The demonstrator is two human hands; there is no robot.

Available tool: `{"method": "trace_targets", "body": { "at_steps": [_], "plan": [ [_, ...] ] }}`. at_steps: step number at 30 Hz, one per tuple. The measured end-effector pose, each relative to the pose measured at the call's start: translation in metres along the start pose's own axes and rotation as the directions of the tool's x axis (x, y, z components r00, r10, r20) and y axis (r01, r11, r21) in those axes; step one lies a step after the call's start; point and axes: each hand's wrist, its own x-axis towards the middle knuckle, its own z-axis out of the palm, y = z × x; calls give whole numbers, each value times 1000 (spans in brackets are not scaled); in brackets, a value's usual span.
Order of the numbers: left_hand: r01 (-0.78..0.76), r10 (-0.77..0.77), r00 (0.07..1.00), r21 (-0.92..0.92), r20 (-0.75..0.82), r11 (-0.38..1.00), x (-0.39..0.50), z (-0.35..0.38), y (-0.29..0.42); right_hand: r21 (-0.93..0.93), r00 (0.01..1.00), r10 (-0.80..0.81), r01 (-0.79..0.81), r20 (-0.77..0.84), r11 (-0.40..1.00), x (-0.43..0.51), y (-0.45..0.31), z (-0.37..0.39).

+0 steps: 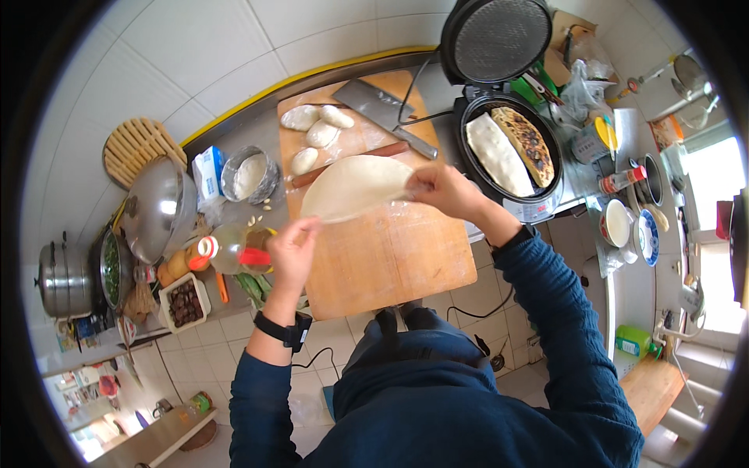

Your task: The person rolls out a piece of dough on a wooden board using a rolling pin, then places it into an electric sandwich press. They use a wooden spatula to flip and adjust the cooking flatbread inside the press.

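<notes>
A thin round sheet of dough (357, 186) is stretched between my two hands over a wooden cutting board (386, 263). My left hand (294, 248) pinches its near left edge. At its right edge, the bent fingers of my right hand (447, 193) grip the sheet, with the fingertips partly hidden. Behind the dough a wooden rolling pin (392, 150) lies on the board, partly covered. Several floured dough pieces (322, 134) sit at the board's far left. A cleaver (374, 105) rests at the far right, its handle pointing towards my right hand.
On the right stands an open electric griddle (508, 202) with a pale flatbread (497, 155) and a browned one (525, 146). Its cord crosses the board. Left are a bowl of flour (250, 175), an oil bottle (234, 253), a lidded wok (158, 207) and a container of dates (185, 301).
</notes>
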Motion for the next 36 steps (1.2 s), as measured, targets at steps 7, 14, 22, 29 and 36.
{"method": "trace_targets", "body": {
  "at_steps": [7, 14, 22, 29, 36],
  "plan": [
    [-256, 126, 888, 246, 442, 935, -80, 17, -41, -318, 927, 179, -70, 330, 946, -31, 49, 67],
    [-129, 53, 950, 232, 307, 964, -90, 12, -35, -355, 971, -159, 213, 176, 910, 6, 21, 136],
    [-13, -42, 979, 264, 199, 964, -89, 15, -24, -632, 878, -255, 471, 405, 616, 17, 41, 183],
    [37, -91, 971, 239, 223, 970, -89, 11, -27, -705, 994, 10, 71, 111, 706, -8, 59, 142],
    [-12, -74, 961, 306, 268, 952, -74, 24, -37, -549, 861, -230, 474, 454, 688, -2, 40, 169]
  ]
}}
